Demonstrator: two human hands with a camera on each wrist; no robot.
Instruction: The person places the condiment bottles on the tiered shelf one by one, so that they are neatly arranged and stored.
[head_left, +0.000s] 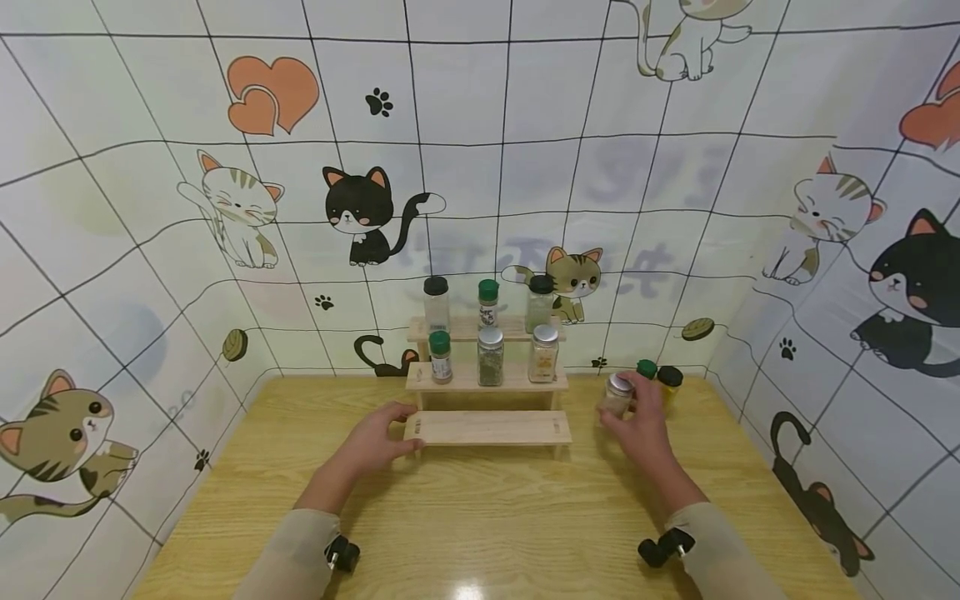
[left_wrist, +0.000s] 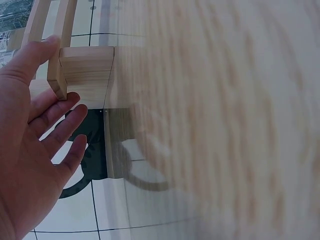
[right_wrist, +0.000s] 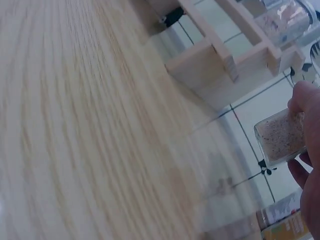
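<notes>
A three-step wooden spice rack stands against the back wall. At the left end of its lowest step, my left hand pinches the board, thumb on one side and index finger on the other in the left wrist view. Right of the rack, my right hand grips a square glass spice jar with a silver lid. Pinkish, speckled grains fill that jar in the right wrist view, where its base is off the table. The lowest step bears no jars.
Three jars, including a green-capped one, stand on the middle step; three more, one green-capped, stand on the top step. Behind my right hand are a green-lidded jar and a black-lidded jar. Cat-printed sheets surround the wooden table.
</notes>
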